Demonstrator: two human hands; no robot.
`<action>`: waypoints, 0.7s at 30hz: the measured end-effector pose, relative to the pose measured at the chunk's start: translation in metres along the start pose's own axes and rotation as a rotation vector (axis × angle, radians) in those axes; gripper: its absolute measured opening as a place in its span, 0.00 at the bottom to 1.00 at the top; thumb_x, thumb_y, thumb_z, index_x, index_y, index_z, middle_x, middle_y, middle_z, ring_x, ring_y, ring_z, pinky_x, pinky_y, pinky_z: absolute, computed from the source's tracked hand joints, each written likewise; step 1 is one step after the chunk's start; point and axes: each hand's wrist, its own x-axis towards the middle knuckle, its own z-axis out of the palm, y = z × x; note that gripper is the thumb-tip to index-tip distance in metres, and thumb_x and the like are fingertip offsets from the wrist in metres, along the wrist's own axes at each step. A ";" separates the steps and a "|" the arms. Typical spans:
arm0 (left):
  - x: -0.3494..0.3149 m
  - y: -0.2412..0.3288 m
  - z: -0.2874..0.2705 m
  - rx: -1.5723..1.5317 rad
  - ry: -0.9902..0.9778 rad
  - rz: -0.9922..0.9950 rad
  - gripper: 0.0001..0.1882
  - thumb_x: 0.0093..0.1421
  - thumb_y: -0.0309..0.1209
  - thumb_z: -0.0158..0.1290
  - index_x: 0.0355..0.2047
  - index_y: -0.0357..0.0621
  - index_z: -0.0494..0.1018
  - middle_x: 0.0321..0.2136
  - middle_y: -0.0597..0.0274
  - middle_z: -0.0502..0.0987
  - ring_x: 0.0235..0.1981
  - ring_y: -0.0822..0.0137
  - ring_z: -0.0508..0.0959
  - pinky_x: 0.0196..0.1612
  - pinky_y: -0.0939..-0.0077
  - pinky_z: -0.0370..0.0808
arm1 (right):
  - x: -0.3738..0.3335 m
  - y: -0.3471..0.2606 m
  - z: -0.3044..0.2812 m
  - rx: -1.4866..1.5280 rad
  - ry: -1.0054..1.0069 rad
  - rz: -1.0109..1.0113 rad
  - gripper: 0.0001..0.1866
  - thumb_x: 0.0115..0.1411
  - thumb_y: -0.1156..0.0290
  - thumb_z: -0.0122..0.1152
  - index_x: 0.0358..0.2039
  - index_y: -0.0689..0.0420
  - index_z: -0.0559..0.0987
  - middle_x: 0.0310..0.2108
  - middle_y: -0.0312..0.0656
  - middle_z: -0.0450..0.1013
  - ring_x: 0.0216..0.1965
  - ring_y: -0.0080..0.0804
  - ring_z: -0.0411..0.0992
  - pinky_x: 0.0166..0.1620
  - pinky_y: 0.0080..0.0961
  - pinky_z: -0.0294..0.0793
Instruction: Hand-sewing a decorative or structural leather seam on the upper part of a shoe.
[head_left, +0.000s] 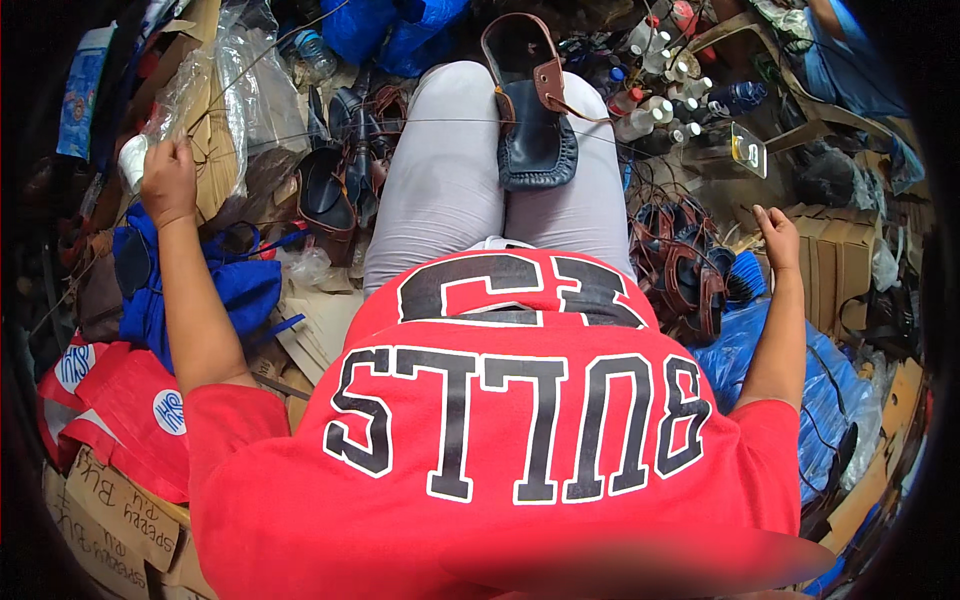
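Note:
Across my lap lies a dark blue leather shoe (537, 150) with a brown strap and collar, its gathered toe pointing toward me. A thin dark thread (440, 121) runs over my thighs and meets the shoe. Out to the left, my left hand (168, 180) is raised and closed in a fist on the thread. My right hand (778, 238) is held out to the right, thumb and finger pinched together on what looks like the thread's other end, which is faint there. Both arms are spread wide, and neither hand touches the shoe.
Brown and dark shoes (685, 265) are heaped right of my legs, with more shoes (327, 190) on the left. Several small bottles (655, 110) stand at the far right near a clear container (735, 155). Cardboard (840, 265), plastic and blue bags (240, 300) crowd both sides.

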 end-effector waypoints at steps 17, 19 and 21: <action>0.004 0.356 -0.010 -1.203 -0.698 0.294 0.25 0.44 0.33 0.67 0.42 0.39 0.72 0.40 0.59 0.76 0.42 0.69 0.74 0.46 0.76 0.69 | -0.016 -0.251 0.032 0.307 -0.618 -0.579 0.15 0.60 0.71 0.51 0.47 0.56 0.77 0.43 0.41 0.69 0.46 0.30 0.67 0.52 0.25 0.64; 0.008 0.356 -0.010 -1.235 -0.794 0.337 0.25 0.44 0.33 0.67 0.42 0.39 0.72 0.40 0.59 0.76 0.41 0.69 0.74 0.47 0.76 0.69 | -0.010 -0.220 0.028 0.378 -0.618 -0.526 0.15 0.60 0.73 0.50 0.47 0.56 0.77 0.43 0.42 0.69 0.45 0.29 0.67 0.50 0.23 0.65; 0.007 0.352 -0.002 -1.254 -0.889 0.367 0.25 0.44 0.33 0.67 0.43 0.39 0.72 0.40 0.59 0.76 0.41 0.69 0.74 0.47 0.76 0.68 | -0.011 -0.209 0.023 0.085 -0.681 -0.294 0.15 0.59 0.72 0.51 0.48 0.56 0.76 0.43 0.42 0.69 0.46 0.30 0.67 0.49 0.22 0.64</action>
